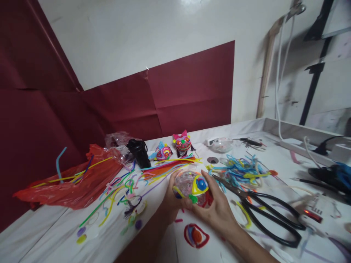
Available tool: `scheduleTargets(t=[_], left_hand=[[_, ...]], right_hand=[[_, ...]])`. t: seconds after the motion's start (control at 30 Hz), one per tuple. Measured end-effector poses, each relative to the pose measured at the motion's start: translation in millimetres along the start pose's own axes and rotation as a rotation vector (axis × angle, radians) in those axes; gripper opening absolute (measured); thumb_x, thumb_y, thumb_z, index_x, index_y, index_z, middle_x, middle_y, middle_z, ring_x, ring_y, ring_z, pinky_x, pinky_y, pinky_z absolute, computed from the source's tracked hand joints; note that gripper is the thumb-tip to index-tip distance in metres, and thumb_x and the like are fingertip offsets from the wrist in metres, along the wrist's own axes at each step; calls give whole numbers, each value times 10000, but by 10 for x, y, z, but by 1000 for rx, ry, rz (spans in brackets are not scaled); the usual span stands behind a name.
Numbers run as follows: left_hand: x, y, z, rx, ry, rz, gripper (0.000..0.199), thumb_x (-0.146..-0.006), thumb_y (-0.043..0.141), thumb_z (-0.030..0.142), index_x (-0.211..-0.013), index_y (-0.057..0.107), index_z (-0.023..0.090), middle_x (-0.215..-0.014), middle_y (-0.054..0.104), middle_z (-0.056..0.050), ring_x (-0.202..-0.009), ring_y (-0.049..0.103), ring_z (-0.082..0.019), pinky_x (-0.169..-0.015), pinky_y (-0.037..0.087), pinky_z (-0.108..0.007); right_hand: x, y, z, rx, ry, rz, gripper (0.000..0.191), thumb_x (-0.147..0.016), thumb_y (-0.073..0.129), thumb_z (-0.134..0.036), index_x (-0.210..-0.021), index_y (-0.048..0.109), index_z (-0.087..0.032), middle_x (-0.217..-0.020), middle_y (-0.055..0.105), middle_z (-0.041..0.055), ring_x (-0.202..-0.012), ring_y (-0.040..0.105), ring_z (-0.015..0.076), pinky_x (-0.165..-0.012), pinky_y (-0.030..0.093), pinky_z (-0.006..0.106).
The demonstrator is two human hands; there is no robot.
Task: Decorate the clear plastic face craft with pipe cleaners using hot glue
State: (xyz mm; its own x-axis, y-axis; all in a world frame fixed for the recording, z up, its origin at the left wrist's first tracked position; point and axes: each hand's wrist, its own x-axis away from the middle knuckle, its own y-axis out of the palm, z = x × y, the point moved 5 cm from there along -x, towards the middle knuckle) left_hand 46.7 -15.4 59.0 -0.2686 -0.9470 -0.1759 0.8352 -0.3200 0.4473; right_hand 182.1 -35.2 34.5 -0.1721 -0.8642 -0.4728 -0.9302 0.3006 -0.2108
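A clear round ball bears a yellow-rimmed blue eye, a green spot and some red. My left hand wraps its left side and my right hand its right side, so both hold it between them. Below the ball, a red-outlined eye shape with an orange centre lies on the white table. Large black-handled scissors lie just right of my right hand, their blades pointing toward the ball.
Two colourful decorated figures stand at the back beside a black bottle. Fuzzy strips lie in piles on both sides. A red plastic bag is at left, a white power strip at right.
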Motion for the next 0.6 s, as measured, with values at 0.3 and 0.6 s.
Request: scheduleTargets(t=[0.3,0.6], left_hand=[[-42,-54,-84,-10,-36,51,818,-414,840,216,-1167,529,287,-1134,657,-54,-1067,625,-284,-917,505,-368],[-106,-246,-144,-83,11,38,854,-403,883,280,-1189,550,283,-1189,644,-70,-1127,590,-318,-957,476,-398]], right_hand=[[27,63,79,-25,-44,-71,1094,-597,791,-485,-1486,163,-373,-1515,335,111,-1405,292,357,-1115,299,568],[23,30,7,-119,77,-97,904,-698,703,-533,-1471,262,-373,-1533,351,69,-1399,316,330,-1108,316,560]])
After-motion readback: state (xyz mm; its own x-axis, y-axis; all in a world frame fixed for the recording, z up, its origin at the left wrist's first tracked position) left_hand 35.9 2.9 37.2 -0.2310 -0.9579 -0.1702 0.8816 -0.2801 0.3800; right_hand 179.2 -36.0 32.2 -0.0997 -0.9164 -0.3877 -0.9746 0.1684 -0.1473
